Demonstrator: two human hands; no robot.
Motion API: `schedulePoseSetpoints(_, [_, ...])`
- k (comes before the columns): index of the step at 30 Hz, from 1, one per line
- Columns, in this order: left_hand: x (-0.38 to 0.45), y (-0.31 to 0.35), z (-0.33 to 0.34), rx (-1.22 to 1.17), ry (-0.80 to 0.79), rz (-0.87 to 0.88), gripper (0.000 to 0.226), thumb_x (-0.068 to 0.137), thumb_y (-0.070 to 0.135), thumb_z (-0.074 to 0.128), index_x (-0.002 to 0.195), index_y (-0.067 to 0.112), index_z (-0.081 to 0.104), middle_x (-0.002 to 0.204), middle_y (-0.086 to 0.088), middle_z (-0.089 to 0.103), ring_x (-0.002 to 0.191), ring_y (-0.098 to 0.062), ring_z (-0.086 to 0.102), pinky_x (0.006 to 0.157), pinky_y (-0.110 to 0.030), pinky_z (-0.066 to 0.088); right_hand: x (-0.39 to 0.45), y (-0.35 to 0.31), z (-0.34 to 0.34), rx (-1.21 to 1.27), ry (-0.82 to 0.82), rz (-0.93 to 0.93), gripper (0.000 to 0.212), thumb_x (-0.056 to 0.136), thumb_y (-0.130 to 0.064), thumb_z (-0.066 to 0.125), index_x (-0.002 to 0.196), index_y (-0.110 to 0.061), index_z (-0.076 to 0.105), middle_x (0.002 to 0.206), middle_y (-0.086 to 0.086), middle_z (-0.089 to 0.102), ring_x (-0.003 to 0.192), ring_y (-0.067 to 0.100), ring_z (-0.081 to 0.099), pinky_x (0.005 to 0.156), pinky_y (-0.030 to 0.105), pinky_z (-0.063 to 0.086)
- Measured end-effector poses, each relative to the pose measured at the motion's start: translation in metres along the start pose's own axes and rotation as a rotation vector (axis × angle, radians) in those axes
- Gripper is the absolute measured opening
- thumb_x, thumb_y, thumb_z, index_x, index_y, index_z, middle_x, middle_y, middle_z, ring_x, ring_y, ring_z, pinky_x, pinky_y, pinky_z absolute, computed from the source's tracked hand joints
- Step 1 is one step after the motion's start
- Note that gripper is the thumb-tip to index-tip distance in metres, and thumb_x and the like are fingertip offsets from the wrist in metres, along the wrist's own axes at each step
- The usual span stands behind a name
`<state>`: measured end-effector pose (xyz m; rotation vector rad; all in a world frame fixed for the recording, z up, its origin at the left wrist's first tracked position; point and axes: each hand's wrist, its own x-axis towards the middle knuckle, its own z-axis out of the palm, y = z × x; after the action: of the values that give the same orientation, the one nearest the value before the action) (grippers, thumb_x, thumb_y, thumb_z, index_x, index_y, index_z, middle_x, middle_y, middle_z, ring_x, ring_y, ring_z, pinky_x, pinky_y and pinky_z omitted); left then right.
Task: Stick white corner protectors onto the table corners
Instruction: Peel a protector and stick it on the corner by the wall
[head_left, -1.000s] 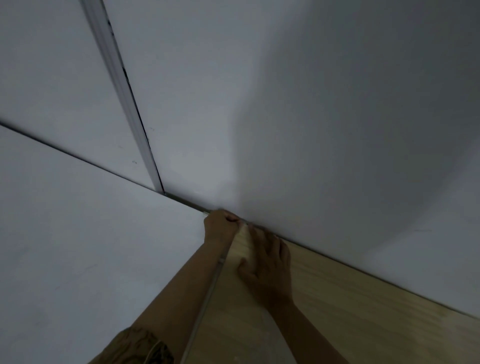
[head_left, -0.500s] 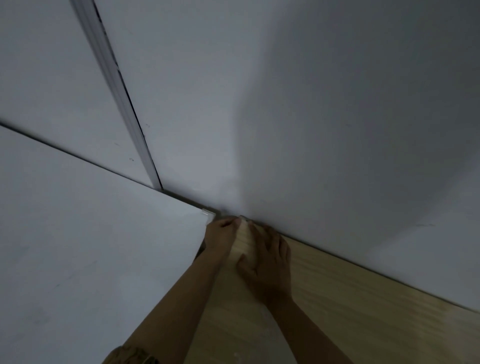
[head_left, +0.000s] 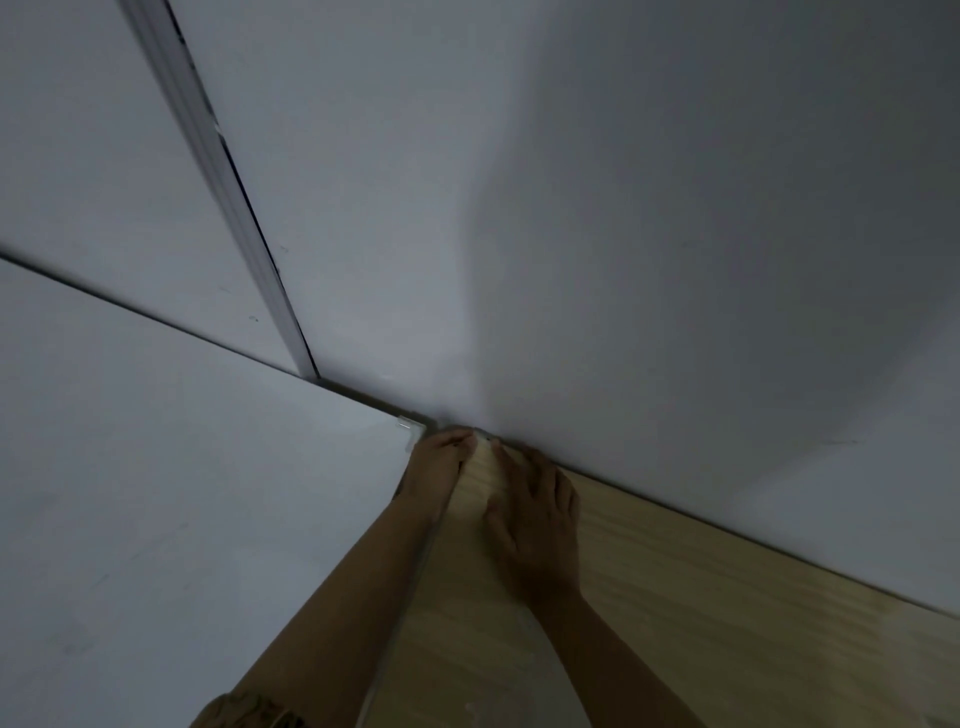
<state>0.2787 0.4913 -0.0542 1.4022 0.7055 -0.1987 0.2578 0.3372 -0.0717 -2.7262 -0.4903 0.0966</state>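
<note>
Pressing at the wooden desk (head_left: 675, 597) corner, the left hand (head_left: 436, 467) curled its fingers on the protector (head_left: 482, 435); right hand (head_left: 535, 514) lay flat, fingers apart, at 3 o'clock. Its axis was hidden.

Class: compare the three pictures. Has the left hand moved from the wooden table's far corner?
No. The left hand stays pressed at the wooden table corner against the wall; only the camera shifted, revealing the white table's corner protector.

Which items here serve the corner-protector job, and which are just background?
Job:
- pale wooden table, far corner
- small white corner protector under the fingertips
- translucent white protector on the white tabletop corner
- left hand
- right hand

Background:
- grey wall
- pale vertical wall strip
</note>
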Motion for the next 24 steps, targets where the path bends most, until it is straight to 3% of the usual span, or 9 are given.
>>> schedulePoseSetpoints(4, [-0.0007, -0.0030, -0.0007, -0.016, 0.038, 0.038, 0.010, 0.089, 0.015, 0.062, 0.091, 0.022, 0.069, 0.111, -0.015, 0.067, 0.105, -0.031, 0.062, 0.099, -0.046, 0.048, -0.0012, -0.0038, -0.0019, -0.011, 0.005, 0.019, 0.062, 0.088, -0.046, 0.039, 0.148, -0.039, 0.027, 0.147, 0.005, 0.038, 0.131, 0.027, 0.035, 0.110, 0.037, 0.018])
schedulePoseSetpoints(7, [-0.0043, 0.0012, 0.0043, -0.070, 0.048, 0.009, 0.016, 0.093, 0.006, 0.053, 0.088, 0.019, 0.062, 0.099, -0.008, 0.065, 0.095, -0.024, 0.062, 0.087, -0.026, 0.054, -0.0018, -0.0032, -0.0031, -0.013, 0.026, 0.004, 0.062, 0.088, -0.046, 0.040, 0.148, -0.039, 0.028, 0.147, 0.003, 0.037, 0.132, 0.025, 0.035, 0.110, 0.037, 0.019])
schedulePoseSetpoints(9, [-0.0030, 0.0001, 0.0064, -0.066, 0.056, 0.015, 0.018, 0.092, 0.009, 0.053, 0.092, 0.025, 0.061, 0.102, -0.002, 0.065, 0.099, -0.022, 0.062, 0.090, -0.031, 0.053, -0.0024, -0.0037, -0.0038, -0.014, 0.026, 0.003, 0.062, 0.087, -0.047, 0.038, 0.148, -0.039, 0.028, 0.148, 0.002, 0.036, 0.131, 0.025, 0.035, 0.110, 0.038, 0.020])
schedulePoseSetpoints(13, [-0.0033, -0.0006, 0.0047, -0.180, 0.079, 0.051, 0.012, 0.092, 0.003, 0.053, 0.102, 0.002, 0.060, 0.098, -0.016, 0.062, 0.084, -0.026, 0.062, 0.078, -0.028, 0.056, -0.0009, -0.0053, -0.0051, -0.003, 0.026, 0.000, 0.061, 0.088, -0.045, 0.039, 0.148, -0.038, 0.027, 0.147, 0.002, 0.036, 0.131, 0.024, 0.034, 0.110, 0.037, 0.020])
schedulePoseSetpoints(15, [0.0001, -0.0045, 0.0049, -0.146, 0.081, 0.117, 0.018, 0.092, -0.002, 0.051, 0.107, -0.003, 0.061, 0.102, -0.014, 0.063, 0.093, -0.029, 0.063, 0.085, -0.028, 0.055, -0.0003, -0.0045, -0.0045, -0.014, 0.037, 0.003, 0.061, 0.088, -0.044, 0.040, 0.148, -0.039, 0.028, 0.146, 0.002, 0.037, 0.130, 0.024, 0.035, 0.110, 0.037, 0.021])
schedulePoseSetpoints(19, [-0.0030, -0.0038, 0.0041, -0.030, 0.038, 0.123, 0.017, 0.093, 0.005, 0.051, 0.108, 0.008, 0.059, 0.100, -0.005, 0.063, 0.091, -0.016, 0.061, 0.080, -0.022, 0.052, -0.0019, -0.0043, -0.0029, -0.012, 0.019, 0.021, 0.061, 0.088, -0.046, 0.039, 0.147, -0.040, 0.029, 0.147, 0.003, 0.037, 0.129, 0.025, 0.035, 0.109, 0.039, 0.022])
schedulePoseSetpoints(21, [-0.0020, -0.0033, 0.0041, -0.117, 0.022, 0.134, 0.018, 0.095, -0.001, 0.044, 0.108, -0.004, 0.056, 0.093, -0.009, 0.060, 0.081, -0.008, 0.060, 0.073, -0.014, 0.052, -0.0014, -0.0040, -0.0019, -0.015, 0.026, 0.018, 0.060, 0.087, -0.046, 0.038, 0.147, -0.040, 0.030, 0.147, 0.003, 0.038, 0.128, 0.026, 0.036, 0.108, 0.038, 0.022])
schedulePoseSetpoints(22, [-0.0001, -0.0041, 0.0037, -0.148, 0.032, 0.142, 0.019, 0.096, 0.000, 0.043, 0.106, -0.008, 0.056, 0.092, -0.011, 0.060, 0.080, -0.007, 0.061, 0.074, -0.013, 0.052, -0.0013, -0.0029, -0.0011, -0.016, 0.032, 0.016, 0.060, 0.088, -0.046, 0.037, 0.147, -0.040, 0.030, 0.147, 0.003, 0.037, 0.129, 0.026, 0.035, 0.109, 0.038, 0.022])
schedulePoseSetpoints(24, [0.0048, -0.0061, 0.0047, -0.087, 0.053, 0.155, 0.033, 0.093, 0.026, 0.054, 0.099, -0.005, 0.063, 0.095, -0.015, 0.067, 0.089, -0.019, 0.065, 0.087, -0.029, 0.053, -0.0008, -0.0025, -0.0015, -0.012, 0.026, 0.018, 0.060, 0.088, -0.047, 0.035, 0.147, -0.041, 0.027, 0.149, 0.002, 0.035, 0.131, 0.025, 0.033, 0.110, 0.038, 0.020])
